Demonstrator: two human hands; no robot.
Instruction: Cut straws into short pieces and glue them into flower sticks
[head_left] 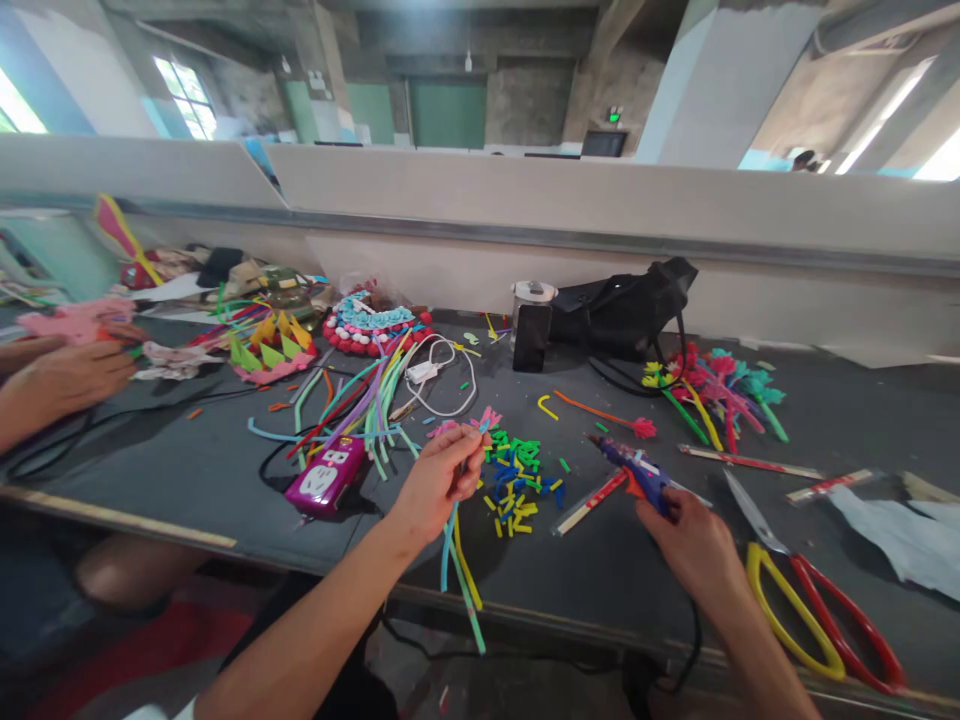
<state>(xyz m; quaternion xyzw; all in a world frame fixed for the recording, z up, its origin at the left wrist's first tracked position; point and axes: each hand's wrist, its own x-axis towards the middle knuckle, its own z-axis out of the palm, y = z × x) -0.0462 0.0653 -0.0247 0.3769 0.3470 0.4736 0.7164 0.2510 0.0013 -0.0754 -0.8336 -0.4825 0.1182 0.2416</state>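
Note:
My left hand (pixel 439 480) is closed around a bunch of pipe cleaners (pixel 459 560), blue, yellow and green, with a pink fuzzy flower tip (pixel 465 425) above the fingers. My right hand (pixel 694 545) grips the handle of a blue and orange glue gun (pixel 634 468), whose nozzle points left, resting low over the dark table (pixel 187 470). Between the hands lies a heap of short cut pipe-cleaner bits (pixel 517 475) in green, blue and yellow.
Large scissors (pixel 810 600) with yellow and red handles lie at the right. A purple power strip (pixel 326 478) and long pipe cleaners (pixel 360 400) lie left of centre. Finished fuzzy flowers (pixel 712 390), a black bag (pixel 622 310) and a jar (pixel 531 300) sit behind. Another person's hands (pixel 67 375) work at far left.

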